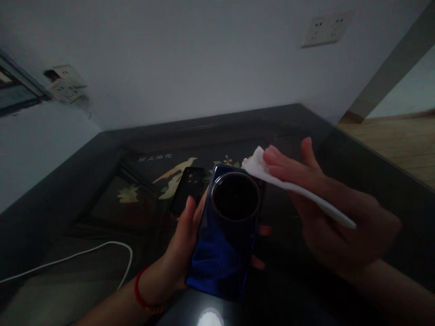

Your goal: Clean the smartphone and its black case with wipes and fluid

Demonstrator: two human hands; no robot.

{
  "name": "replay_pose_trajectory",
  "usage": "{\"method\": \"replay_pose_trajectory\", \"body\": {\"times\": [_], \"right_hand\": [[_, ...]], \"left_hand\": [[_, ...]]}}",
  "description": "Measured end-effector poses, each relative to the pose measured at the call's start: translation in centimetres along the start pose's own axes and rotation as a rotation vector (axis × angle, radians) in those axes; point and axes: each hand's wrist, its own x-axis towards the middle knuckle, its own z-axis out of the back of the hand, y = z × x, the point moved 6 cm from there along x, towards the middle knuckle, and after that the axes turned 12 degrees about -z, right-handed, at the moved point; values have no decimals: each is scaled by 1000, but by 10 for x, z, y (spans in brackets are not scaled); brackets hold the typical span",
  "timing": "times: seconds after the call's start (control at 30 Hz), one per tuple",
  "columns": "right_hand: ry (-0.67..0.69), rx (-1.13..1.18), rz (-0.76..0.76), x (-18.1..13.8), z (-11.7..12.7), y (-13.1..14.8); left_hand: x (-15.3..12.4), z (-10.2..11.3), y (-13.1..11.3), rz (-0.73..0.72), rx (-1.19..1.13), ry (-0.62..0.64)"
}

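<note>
A glossy blue smartphone (220, 253) with a large round camera ring is held back side up, tilted, above the dark table. My left hand (185, 240) grips it from below, thumb along its left edge and fingertips showing past the right edge. In my right hand (333, 213) is a folded white tissue (288, 183), pinched between the fingers. The tissue's far end is at the phone's top right corner; whether it presses on the surface is hard to see. Behind the phone, a black phone case (186, 188) lies on the table, partly hidden by my left hand.
The dark glossy table (204, 124) bears a bird and flower picture and meets a pale wall. A white cable (84, 251) curves over its left side. Wall sockets (328, 28) are at upper right, more at left. A bright light reflection shows at the bottom.
</note>
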Motion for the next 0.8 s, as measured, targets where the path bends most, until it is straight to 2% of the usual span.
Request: {"method": "replay_pose_trajectory", "body": {"times": [0.07, 0.23, 0.3, 0.4, 0.47, 0.53, 0.6, 0.67, 0.8], "right_hand": [[69, -43, 43, 0, -11, 0], [237, -64, 315, -12, -42, 13], [292, -41, 352, -15, -45, 17], [372, 38, 332, -14, -39, 19], [325, 82, 242, -9, -29, 15], [206, 72, 120, -2, -18, 6], [135, 25, 64, 1, -13, -1], [156, -29, 112, -1, -19, -2], [211, -74, 310, -11, -38, 7]], "left_hand": [[1, 4, 4, -22, 8, -52], [0, 24, 7, -95, 23, -230], [-1, 27, 3, -107, 22, -237], [-2, 23, -5, -96, 10, -180], [-1, 16, -8, -81, -13, -107], [0, 8, -11, -106, -42, -36], [0, 4, -12, -135, -60, -5], [0, 5, -10, -131, -58, -27], [-2, 14, -8, -146, -22, -137]]}}
